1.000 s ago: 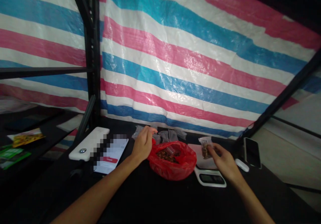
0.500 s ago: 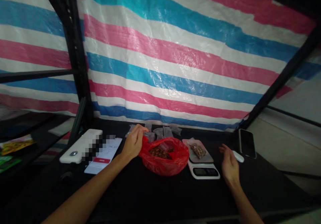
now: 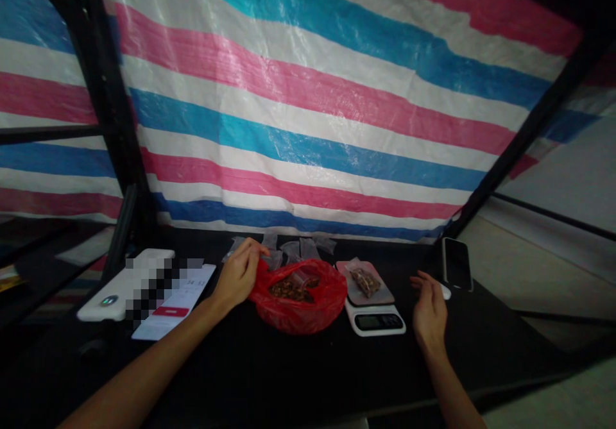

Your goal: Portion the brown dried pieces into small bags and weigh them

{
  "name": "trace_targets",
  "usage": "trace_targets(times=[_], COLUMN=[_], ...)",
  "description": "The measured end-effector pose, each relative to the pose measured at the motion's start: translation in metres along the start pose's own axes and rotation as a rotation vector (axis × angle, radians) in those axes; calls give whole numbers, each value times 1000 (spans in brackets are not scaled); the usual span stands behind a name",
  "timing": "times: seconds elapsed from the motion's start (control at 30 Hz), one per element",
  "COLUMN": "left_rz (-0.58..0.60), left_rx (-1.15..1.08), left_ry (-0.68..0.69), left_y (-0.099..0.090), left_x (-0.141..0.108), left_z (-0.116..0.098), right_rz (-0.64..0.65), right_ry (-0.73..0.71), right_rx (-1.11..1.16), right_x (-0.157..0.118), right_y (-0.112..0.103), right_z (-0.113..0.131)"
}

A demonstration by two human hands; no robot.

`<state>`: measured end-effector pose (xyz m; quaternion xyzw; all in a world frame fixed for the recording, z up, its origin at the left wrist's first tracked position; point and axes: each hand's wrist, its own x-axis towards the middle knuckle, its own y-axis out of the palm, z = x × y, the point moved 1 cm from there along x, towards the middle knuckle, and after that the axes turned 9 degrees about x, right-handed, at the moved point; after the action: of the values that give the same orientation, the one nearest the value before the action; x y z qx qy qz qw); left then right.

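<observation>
My left hand [image 3: 237, 275] sits at the near left rim of a red plastic bag [image 3: 308, 307], its fingers gathered on the plastic. The bag holds a heap of brown pieces [image 3: 287, 291] and a small clear zip bag [image 3: 301, 279]. My right hand [image 3: 428, 307] hangs open and empty to the right of a white digital kitchen scale [image 3: 374, 320]. On the scale's pink-topped pan lies a small clear bag of brown pieces [image 3: 364, 281]. Several empty clear bags [image 3: 291, 248] lie behind the red bag.
A black table [image 3: 289, 378] carries everything. At its left are a white power bank [image 3: 113, 299] and a printed sheet [image 3: 176, 310], partly covered by a pixelated patch. A black phone [image 3: 457, 263] lies at the right. A striped tarpaulin [image 3: 289, 127] and black rack uprights stand behind.
My right hand has let go of the small bag, which now lies on the scale pan. That hand has moved right, away from the scale. The whole scene has shifted left in view.
</observation>
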<state>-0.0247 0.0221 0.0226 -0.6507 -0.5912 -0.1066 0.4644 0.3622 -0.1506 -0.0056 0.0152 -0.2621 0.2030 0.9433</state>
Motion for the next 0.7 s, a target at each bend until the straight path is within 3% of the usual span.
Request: trace_targets(times=[0.43, 0.7], left_rz=[-12, -5], left_rx=[21, 36], left_ry=[-2, -8], left_y=[1, 1], left_x=[1, 0], left_z=[7, 4], right_rz=[49, 99], right_ry=[20, -49], right_rx=[-67, -133], right_x=[0, 0], right_y=[0, -1], right_z=[-1, 0])
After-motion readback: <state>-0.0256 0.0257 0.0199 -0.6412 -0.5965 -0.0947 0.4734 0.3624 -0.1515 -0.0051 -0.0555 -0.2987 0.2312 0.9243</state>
